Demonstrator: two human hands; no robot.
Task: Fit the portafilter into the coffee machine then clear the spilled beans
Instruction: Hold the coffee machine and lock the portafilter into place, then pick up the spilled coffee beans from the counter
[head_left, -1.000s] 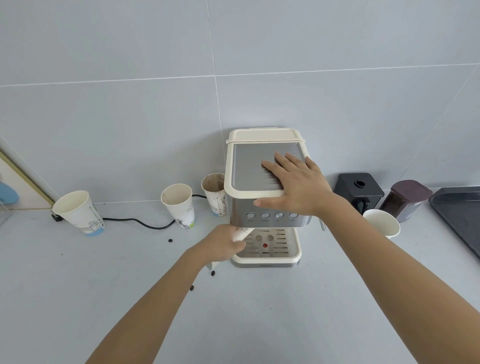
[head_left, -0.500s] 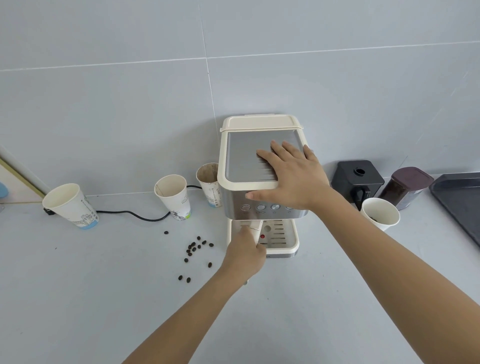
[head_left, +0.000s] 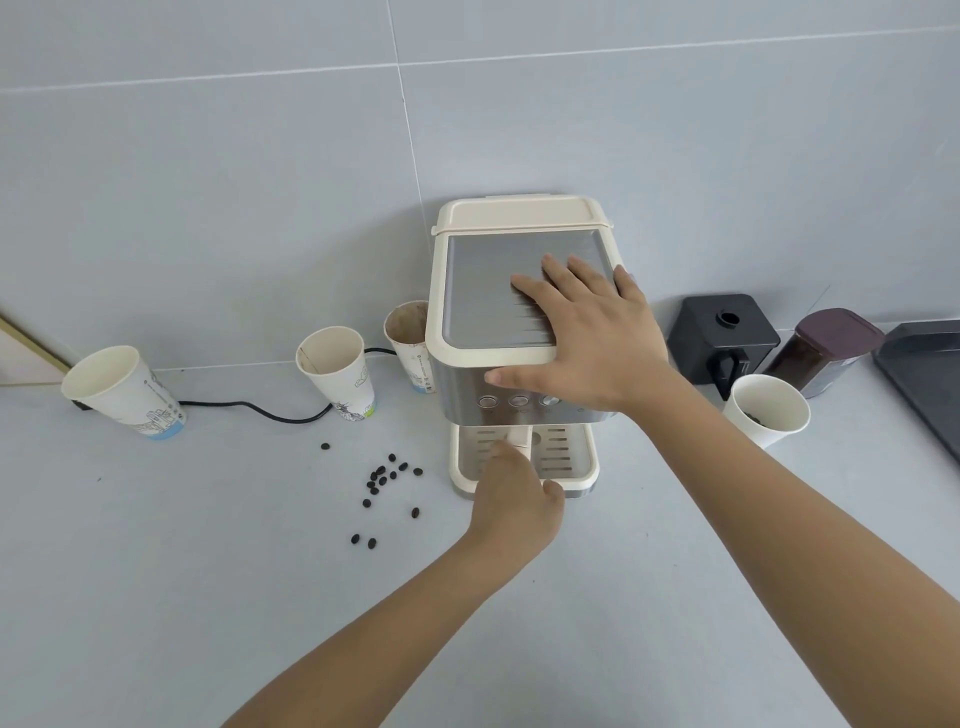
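A cream and steel coffee machine (head_left: 483, 244) stands against the tiled wall. My right hand (head_left: 587, 332) lies flat on its top plate, fingers spread, thumb over the front edge. My left hand (head_left: 514, 499) is closed around the cream portafilter handle (head_left: 518, 437), which points straight out over the drip tray (head_left: 571, 462); the portafilter's head is hidden under the machine. Several dark spilled beans (head_left: 387, 478) lie scattered on the counter left of the machine.
Three paper cups stand left of the machine: one tilted (head_left: 124, 392), one (head_left: 337, 371) and a stained one (head_left: 410, 338) by a black cable (head_left: 260, 410). Right: a black grinder (head_left: 722, 338), a dark jar (head_left: 826, 351), a white cup (head_left: 769, 410) holding beans, a dark tray (head_left: 924, 374).
My left hand has swung the portafilter handle from the machine's left side to the front centre, uncovering the spilled beans. My right hand has stayed on the machine's top.
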